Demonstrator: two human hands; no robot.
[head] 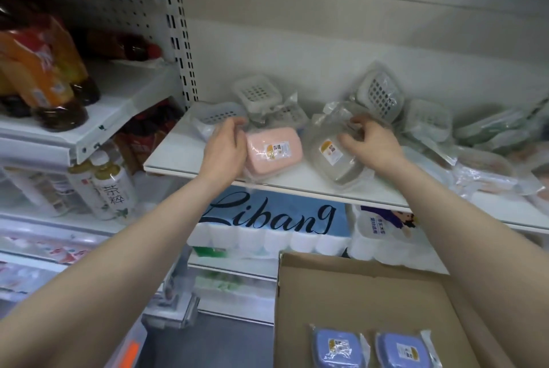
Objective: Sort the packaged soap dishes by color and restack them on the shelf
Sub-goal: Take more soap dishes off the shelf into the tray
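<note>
You are reaching both bare forearms up and forward to the white shelf [190, 156], wrists level with its front edge. Your left hand [224, 149] is lying with its back toward you against the left end of the pink soap dish [274, 152], fingers curved loosely along that end and fingertips pointing toward the back of the shelf; the palm side is hidden, so you cannot tell whether it is actually gripping the pack. That pink dish is sitting in its clear wrap near the shelf's front edge, label up, on top of another wrapped pack. Your right hand [370, 141] is resting on the grey soap dish [335, 159] just beside it, fingers curled and pinching the crinkled plastic wrap at the pack's far upper corner, thumb lying across the top near the label. The grey dish is lying tilted near the front edge, touching neither the pink one nor the rim. Behind both, more grey and white soap dishes [257, 94] are lying jumbled against the back wall, and green and pink ones [487, 132] are piling up to the right. Below you, an open cardboard box [356, 293] is holding two blue soap dishes [365, 348] side by side.
</note>
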